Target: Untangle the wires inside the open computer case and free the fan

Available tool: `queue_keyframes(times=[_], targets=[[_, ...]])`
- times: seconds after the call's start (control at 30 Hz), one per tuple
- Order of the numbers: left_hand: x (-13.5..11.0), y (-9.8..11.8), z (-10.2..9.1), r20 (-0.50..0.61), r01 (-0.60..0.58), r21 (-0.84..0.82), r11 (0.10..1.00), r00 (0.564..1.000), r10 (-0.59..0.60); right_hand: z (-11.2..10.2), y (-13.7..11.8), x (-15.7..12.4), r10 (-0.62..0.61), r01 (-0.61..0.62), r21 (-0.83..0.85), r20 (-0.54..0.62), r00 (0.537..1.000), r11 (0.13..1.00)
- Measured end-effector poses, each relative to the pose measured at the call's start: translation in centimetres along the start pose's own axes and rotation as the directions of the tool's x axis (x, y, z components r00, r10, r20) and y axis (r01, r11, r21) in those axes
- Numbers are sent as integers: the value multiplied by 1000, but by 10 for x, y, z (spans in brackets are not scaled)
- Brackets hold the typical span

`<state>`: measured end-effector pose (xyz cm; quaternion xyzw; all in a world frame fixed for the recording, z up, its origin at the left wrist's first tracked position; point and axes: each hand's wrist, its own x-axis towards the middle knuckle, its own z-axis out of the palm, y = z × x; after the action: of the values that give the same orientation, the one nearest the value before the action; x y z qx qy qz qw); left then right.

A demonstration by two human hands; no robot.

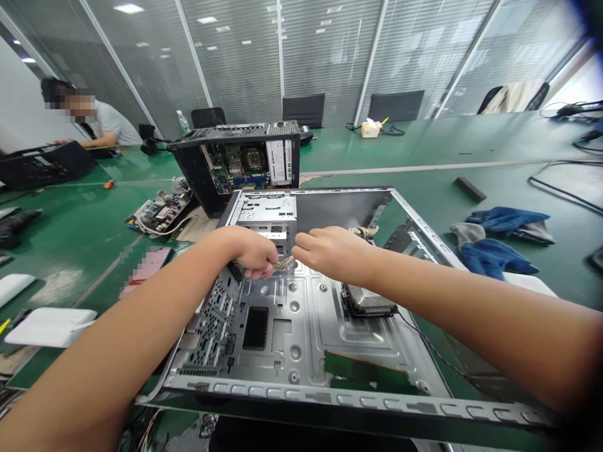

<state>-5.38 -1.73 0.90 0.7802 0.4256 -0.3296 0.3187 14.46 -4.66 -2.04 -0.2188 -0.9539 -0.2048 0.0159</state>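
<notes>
Forearms (155, 307) over the open computer case (330, 397)

Inside the case, left hand (258, 254) and right hand (325, 251) pinch a pale cable (284, 263) between them. Work looks midway: this cable is unsettled; a cable bundle (365, 232) lies toward the case's right.

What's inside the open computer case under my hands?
A finned cooler, a metal cage, and cables between your left hand and right hand. Those hands hide whatever lies directly behind them.

Bare forearms (155, 314), smooth and rounded, ungloved left hand (257, 252), ungloved right hand (330, 252)
</notes>
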Motion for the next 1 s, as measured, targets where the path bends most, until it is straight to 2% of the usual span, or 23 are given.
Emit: queue_keyframes(times=[0.13, 0.33, 0.6, 0.77, 1.0], targets=[[1, -2, 0, -4, -6, 18, 1000, 1000, 6, 1, -5, 0, 65, -65, -8, -7, 998, 998], [1, -2, 0, -19, -5, 0, 1000, 1000, 5, 0, -12, 0, 178, -177, -27, 48, 983, 984], [2, -5, 1, -45, -12, -3, 1000, 999, 12, 3, -19, 3, 312, -316, 10, 141, 940, 949], [2, -6, 1, -44, -30, -20, 999, 999, 29, 3, -15, 4, 283, -289, 15, 162, 945, 957], [-2, -1, 1, -35, -44, -17, 999, 998, 44, 9, -3, 4, 140, -160, 57, 260, 955, 985]])
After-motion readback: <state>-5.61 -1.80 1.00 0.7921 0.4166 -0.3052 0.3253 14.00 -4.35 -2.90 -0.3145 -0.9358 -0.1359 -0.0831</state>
